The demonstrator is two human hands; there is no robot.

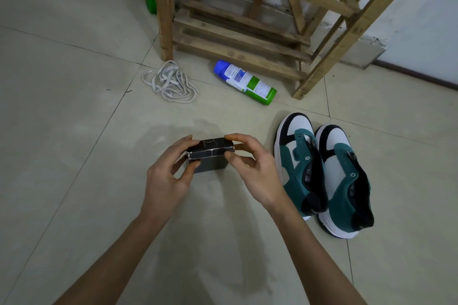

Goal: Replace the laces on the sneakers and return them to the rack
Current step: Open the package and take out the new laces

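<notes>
Both hands were on a small black box point(210, 164) near the middle of the tiled floor point(74, 131). The left hand point(168, 176) gripped the box's left end, fingers curled over the top edge and thumb against the near face. The right hand point(252, 168) pinched the right end of the lid between thumb and forefinger, its other fingers loosely bent behind. The lid's near edge showed worn, pale creases. Whether the box sat on the floor or was held just above it could not be told. The sneakers point(322, 173), teal, white and black, stood on the floor just right of the right hand, side by side and touching, toes pointing towards the rack point(247, 20), their tongues loose and eyelets showing. A tangle of pale flat laces point(171, 82) lay on the floor further off, near the foot of the rack's left front leg. A can point(245, 82) with a blue cap and a white and green label lay on its side between the laces and the rack's right front leg. The wooden rack stood against the wall point(409, 7), and a small green thing point(150, 2) showed behind its left leg, too blurred to tell what it was
</notes>
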